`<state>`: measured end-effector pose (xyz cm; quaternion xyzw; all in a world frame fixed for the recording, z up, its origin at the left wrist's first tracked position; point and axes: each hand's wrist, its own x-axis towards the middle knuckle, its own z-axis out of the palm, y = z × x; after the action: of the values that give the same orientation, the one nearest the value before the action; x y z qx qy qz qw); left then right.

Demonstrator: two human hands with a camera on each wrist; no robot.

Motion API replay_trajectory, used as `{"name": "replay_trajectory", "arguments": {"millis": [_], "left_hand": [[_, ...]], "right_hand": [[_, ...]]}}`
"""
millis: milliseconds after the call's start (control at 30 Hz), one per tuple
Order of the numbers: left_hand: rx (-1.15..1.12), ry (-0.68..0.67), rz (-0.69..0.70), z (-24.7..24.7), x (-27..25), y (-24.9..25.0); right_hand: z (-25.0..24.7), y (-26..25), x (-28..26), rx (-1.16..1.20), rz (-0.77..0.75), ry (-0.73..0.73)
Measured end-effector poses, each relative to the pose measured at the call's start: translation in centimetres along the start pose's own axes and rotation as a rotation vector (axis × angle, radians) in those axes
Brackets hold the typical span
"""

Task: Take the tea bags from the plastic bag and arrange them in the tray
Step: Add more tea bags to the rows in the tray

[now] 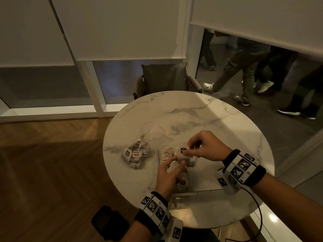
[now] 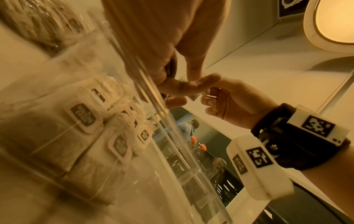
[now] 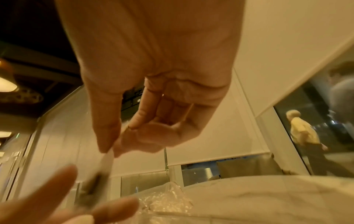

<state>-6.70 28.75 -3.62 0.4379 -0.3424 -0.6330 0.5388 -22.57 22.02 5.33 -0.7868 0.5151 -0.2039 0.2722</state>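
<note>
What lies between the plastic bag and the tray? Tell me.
Only bare marble table, per the head view, separates plastic bag from tray.

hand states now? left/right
Left hand: fingers on the tea bag, over the tray.
Right hand: pinching the same tea bag's top.

Round marble table (image 1: 201, 109) sits on a wood floor (image 1: 52, 163), with a dark cushioned chair (image 1: 164, 77) tucked in at the far side. White roller blinds (image 1: 122, 28) hang behind it. Far right, legs of what looks like several people (image 1: 244, 70) walking past.
</note>
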Motion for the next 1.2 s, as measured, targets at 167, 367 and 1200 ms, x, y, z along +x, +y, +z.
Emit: {"name": "replay_trajectory", "arguments": {"millis": [167, 367, 1200], "left_hand": [[0.018, -0.015, 0.010, -0.1, 0.0, -0.1], [0.026, -0.036, 0.042, 0.0, -0.3, 0.2], [0.140, -0.152, -0.027, -0.2, -0.6, 0.6]], "right_hand": [[0.1, 0.0, -0.1, 0.034, -0.018, 0.001], [-0.1, 0.0, 0.0, 0.031, -0.047, 0.002], [-1.3, 0.2, -0.1, 0.117, -0.073, -0.070]]}}
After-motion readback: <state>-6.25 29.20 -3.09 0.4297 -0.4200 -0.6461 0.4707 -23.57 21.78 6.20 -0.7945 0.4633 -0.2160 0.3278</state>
